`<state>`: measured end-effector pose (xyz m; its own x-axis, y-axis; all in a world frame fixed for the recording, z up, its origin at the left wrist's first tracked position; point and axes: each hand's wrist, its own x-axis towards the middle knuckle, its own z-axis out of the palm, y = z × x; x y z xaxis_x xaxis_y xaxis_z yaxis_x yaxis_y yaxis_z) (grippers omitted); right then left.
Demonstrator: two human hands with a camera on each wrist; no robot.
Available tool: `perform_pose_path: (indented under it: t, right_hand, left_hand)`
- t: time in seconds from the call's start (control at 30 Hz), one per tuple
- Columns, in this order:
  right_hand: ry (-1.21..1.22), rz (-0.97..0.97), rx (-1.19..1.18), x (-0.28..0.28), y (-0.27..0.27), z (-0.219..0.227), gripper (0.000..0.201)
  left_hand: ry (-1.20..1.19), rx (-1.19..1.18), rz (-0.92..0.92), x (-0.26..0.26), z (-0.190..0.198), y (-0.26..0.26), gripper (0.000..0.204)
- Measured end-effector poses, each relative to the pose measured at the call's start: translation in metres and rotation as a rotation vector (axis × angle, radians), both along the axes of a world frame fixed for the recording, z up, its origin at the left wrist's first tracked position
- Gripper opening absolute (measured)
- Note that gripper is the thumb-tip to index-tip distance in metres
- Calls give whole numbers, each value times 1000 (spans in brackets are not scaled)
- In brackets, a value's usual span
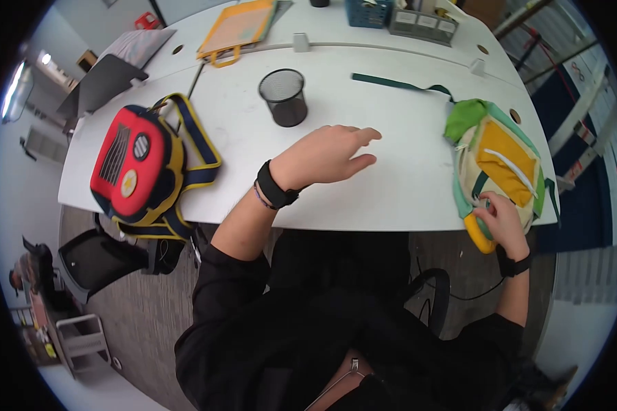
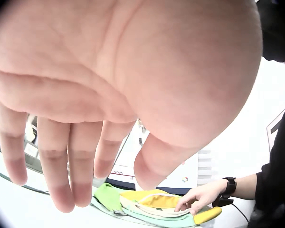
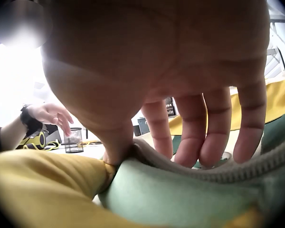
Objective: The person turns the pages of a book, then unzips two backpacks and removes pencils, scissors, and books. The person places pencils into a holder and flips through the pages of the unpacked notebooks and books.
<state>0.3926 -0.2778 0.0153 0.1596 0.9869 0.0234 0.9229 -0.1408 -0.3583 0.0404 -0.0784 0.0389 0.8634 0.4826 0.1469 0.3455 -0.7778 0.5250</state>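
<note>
My left hand (image 1: pixel 325 154) hovers over the white table, its fingers extended and holding nothing; the left wrist view looks onto its palm. Toward the table's right front edge lies a small backpack (image 1: pixel 469 175) in cream, mint, green and yellow. My right hand (image 1: pixel 504 222) grips the edge of this backpack near its yellow end piece (image 1: pixel 481 234). In the right wrist view the thumb lies on the outer side of the mint panel (image 3: pixel 171 190), while the fingers (image 3: pixel 213 152) reach over the zipper (image 3: pixel 237 172). The pack's inside is hidden.
A black mesh pen cup (image 1: pixel 284 99) stands beyond my left hand. On the left sits a red and navy backpack (image 1: pixel 140 164) with looped straps. An orange-edged folder (image 1: pixel 236 31), a blue basket (image 1: pixel 368 14) and a grey organizer (image 1: pixel 424 27) are at the back.
</note>
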Motion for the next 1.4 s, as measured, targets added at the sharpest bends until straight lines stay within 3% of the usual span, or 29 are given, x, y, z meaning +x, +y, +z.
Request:
perform_pose_path:
  t: [0.13,0.2,0.27,0.4,0.47,0.53,0.6,0.67,0.73,0.8,0.87,0.97,1.13,1.23,1.27,1.33,1.4]
  right_hand:
    - [-29,24,-75,27,48,-3,23]
    - [-76,46,37,66,72,-26,23]
    - [-114,-9,-58,84,93,-20,24]
    - [-255,-147,47,133,130,-41,27]
    - [-348,-254,28,145,152,-47,29]
    - [-377,-185,33,113,160,-29,28]
    - [-315,-65,37,61,166,-6,26]
    - [-236,206,287,-7,161,9,26]
    - [-154,416,379,-74,155,18,27]
    - [7,650,340,-131,153,24,28]
    - [107,758,291,-183,153,26,31]
    - [31,763,284,-234,177,19,35]
    - [-209,580,194,-279,262,4,35]
    - [-164,480,323,-277,315,-29,37]
    - [-163,484,326,-279,319,-33,37]
    - [2,250,471,-286,327,-33,27]
    - [108,283,582,-300,314,-25,24]
  left_hand:
    - [-103,48,203,-51,2,-1,34]
    - [-135,48,264,-80,0,-5,34]
    - [-195,107,416,-111,1,-12,32]
    - [-101,162,815,-180,-1,-24,31]
    - [-39,219,925,-214,-7,-27,32]
    - [56,313,1007,-245,-22,-30,33]
    - [3,287,995,-257,-30,-35,34]
    - [-33,435,895,-259,-32,-41,33]
    - [-8,467,906,-259,-31,-41,32]
    - [7,505,902,-257,-22,-36,31]
    - [65,429,984,-250,-7,-30,29]
    - [167,309,1018,-248,10,-14,34]
    - [270,255,981,-239,29,11,39]
    - [401,231,993,-243,35,41,43]
    - [402,233,999,-249,29,57,43]
    - [488,397,998,-265,14,90,41]
    - [576,422,1064,-263,15,109,38]
